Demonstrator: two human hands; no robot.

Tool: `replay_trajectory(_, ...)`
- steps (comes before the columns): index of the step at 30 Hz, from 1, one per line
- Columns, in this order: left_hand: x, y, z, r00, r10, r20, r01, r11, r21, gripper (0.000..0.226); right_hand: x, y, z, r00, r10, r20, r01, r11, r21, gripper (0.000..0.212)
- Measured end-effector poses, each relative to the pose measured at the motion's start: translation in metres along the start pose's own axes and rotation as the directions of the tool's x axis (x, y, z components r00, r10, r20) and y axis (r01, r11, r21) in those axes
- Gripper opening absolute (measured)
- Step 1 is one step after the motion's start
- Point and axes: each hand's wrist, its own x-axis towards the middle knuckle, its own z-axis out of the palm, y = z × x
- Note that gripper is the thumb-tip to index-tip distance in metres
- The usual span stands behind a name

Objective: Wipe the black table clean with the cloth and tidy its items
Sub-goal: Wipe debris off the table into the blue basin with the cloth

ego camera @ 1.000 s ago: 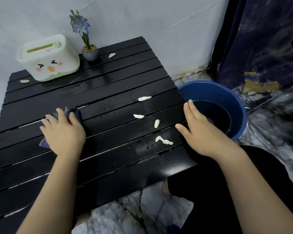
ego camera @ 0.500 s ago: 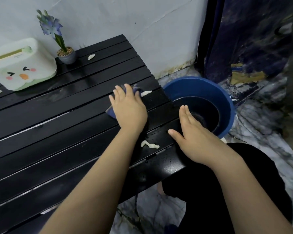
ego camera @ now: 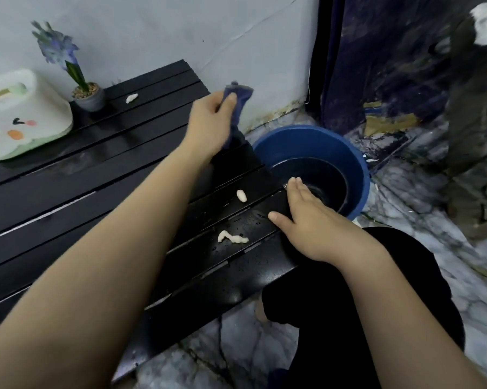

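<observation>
My left hand (ego camera: 208, 119) holds the dark blue cloth (ego camera: 236, 105) bunched in its fingers, lifted above the far right part of the black slatted table (ego camera: 68, 186). My right hand (ego camera: 301, 217) lies flat on the table's right edge, fingers together, beside the bucket. White scraps remain on the wet slats: one small piece (ego camera: 241, 195), a longer curled piece (ego camera: 232, 237), and another (ego camera: 131, 98) near the back by the plant pot.
A blue bucket (ego camera: 357, 169) with dark water stands on the floor at the table's right end. A white tissue box with a face (ego camera: 20, 116) and a small potted purple flower (ego camera: 89, 96) sit at the table's back left against the wall.
My left hand swept the cloth from the left to the right end of the table, then lifted it off the surface. Several scraps near the edge are gone. The right hand stayed put.
</observation>
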Motion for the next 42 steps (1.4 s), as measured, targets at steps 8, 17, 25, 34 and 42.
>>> replay_trajectory(8,-0.193,-0.053,-0.106,0.973,0.166,0.162,-0.218,0.893,0.393,0.045,-0.002,-0.001,-0.003,1.0,0.02,0.014,-0.02,1.0,-0.022,0.079)
replay_trajectory(17,-0.254,-0.056,-0.098,0.834,0.194,0.517,-0.469,0.744,0.477,0.053,-0.008,0.002,-0.004,0.997,0.061,0.038,-0.06,0.998,-0.033,0.073)
replay_trajectory(25,-0.177,-0.057,-0.038,0.801,0.285,0.526,-0.55,0.698,0.458,0.052,-0.006,0.009,-0.004,0.999,0.031,0.042,-0.03,0.999,-0.024,0.07)
replay_trajectory(34,-0.064,-0.035,0.041,0.791,0.29,0.539,-0.551,0.722,0.42,0.047,-0.002,0.017,-0.003,0.999,0.035,0.04,-0.034,0.999,-0.041,0.071)
replay_trajectory(42,-0.024,-0.006,0.023,0.952,0.23,0.202,-0.249,0.966,0.075,0.037,0.005,0.018,-0.005,0.999,-0.016,0.034,0.015,0.999,0.052,0.072)
